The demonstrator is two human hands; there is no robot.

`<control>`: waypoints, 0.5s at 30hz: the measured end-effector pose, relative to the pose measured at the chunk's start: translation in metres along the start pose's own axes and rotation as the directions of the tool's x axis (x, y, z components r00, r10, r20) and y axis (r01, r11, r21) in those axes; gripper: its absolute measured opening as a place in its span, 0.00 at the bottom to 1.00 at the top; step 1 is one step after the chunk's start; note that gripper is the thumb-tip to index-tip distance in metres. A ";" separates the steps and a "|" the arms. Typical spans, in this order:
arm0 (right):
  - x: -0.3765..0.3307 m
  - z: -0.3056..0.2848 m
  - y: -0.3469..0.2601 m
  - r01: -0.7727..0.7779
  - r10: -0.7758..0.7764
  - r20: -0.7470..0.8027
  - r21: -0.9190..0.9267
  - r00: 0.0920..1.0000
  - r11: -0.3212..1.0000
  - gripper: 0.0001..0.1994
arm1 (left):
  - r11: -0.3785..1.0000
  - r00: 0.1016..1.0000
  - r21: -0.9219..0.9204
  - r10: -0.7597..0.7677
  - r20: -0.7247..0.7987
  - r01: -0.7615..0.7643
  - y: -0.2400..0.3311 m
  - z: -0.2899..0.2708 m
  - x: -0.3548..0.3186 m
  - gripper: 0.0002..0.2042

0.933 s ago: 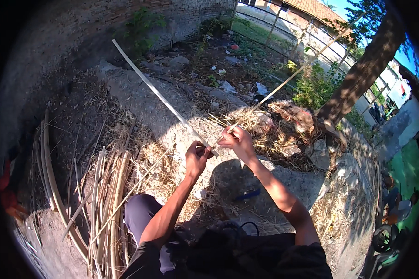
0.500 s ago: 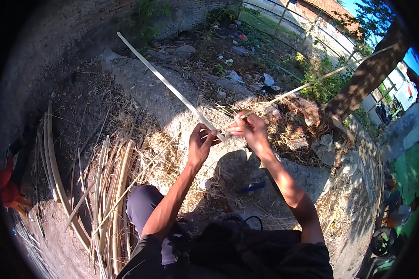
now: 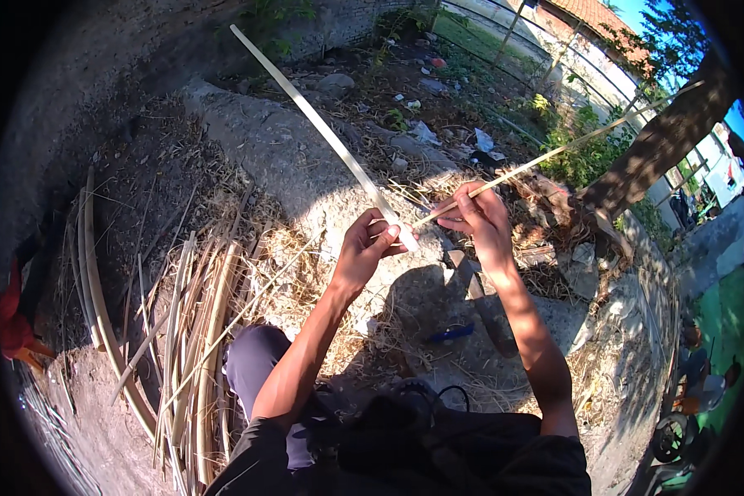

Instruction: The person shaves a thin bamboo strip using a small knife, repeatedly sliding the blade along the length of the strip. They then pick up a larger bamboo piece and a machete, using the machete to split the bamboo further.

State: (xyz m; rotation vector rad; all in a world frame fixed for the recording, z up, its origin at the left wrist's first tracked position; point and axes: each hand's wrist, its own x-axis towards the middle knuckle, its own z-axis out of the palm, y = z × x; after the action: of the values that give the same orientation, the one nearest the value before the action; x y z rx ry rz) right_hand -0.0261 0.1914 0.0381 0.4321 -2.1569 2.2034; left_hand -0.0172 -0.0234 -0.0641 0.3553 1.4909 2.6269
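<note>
My left hand (image 3: 369, 252) is closed around the lower end of a wide, pale bamboo strip (image 3: 306, 107), which slants up and away to the far left. A thinner bamboo strip (image 3: 554, 153) is pinched in my right hand (image 3: 481, 221) and stretches up to the right, across the tree trunk. Its near tip reaches close to the wide strip's end beside my left fingers; whether the two touch I cannot tell. Below my right hand, partly behind the forearm, a dark, long blade-like tool (image 3: 481, 307) lies on the stone.
A heap of long split bamboo strips (image 3: 192, 355) lies at my left, near my knee (image 3: 256, 364). A blue object (image 3: 452, 333) rests on the stone ledge before me. Dry shavings (image 3: 281, 273) surround it. A tree trunk (image 3: 665, 153) leans at the right. A person in red (image 3: 16, 322) is at the left edge.
My right hand has moved slightly right and away from my left hand, its fingers now higher around the thin strip. The dark tool has come into view beneath it. The view has shifted slightly.
</note>
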 end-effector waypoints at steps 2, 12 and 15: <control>-0.001 0.001 0.002 0.000 0.000 0.016 -0.037 1.000 0.999 0.10 | 0.999 0.999 0.029 0.020 0.033 -0.021 -0.005 -0.007 0.000 0.11; -0.015 0.019 -0.018 0.119 -0.105 0.103 -0.142 0.989 0.983 0.12 | 0.991 0.974 0.021 0.126 0.188 -0.132 0.007 0.005 -0.007 0.16; -0.019 0.021 -0.014 0.165 -0.152 0.114 -0.117 0.982 0.979 0.11 | 0.986 0.966 -0.169 0.027 0.256 0.017 0.017 0.014 -0.009 0.17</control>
State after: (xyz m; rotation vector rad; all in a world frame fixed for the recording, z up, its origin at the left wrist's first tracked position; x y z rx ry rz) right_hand -0.0009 0.1746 0.0472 0.7015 -2.2098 1.9905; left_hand -0.0047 -0.0223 -0.0443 0.6556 1.1784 2.5667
